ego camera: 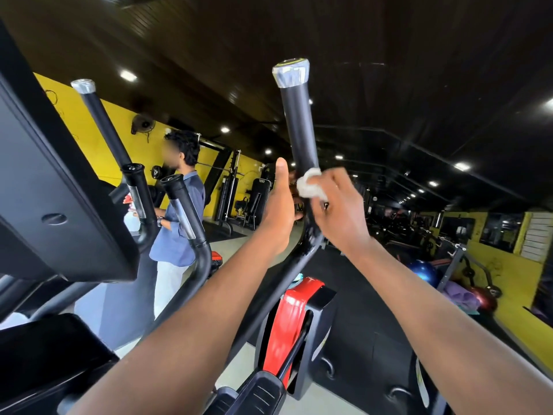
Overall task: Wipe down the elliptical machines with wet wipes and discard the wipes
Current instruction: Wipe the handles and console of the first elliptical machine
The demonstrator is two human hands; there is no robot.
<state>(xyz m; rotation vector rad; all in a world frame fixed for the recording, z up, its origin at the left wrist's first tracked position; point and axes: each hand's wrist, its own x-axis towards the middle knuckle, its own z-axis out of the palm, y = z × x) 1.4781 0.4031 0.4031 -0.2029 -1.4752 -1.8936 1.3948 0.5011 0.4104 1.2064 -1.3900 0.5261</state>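
Both forearms reach up and forward to the elliptical's right handlebar. The right hand curls round the bar's lower grip, pressing a crumpled white wet wipe against it. The left hand stands just left of the bar, thumb straight up; its fingers go behind the bar, so whether they grasp it cannot be told. The wipe is half hidden under the right fingers. Far left, another person stands partly behind a second handlebar.
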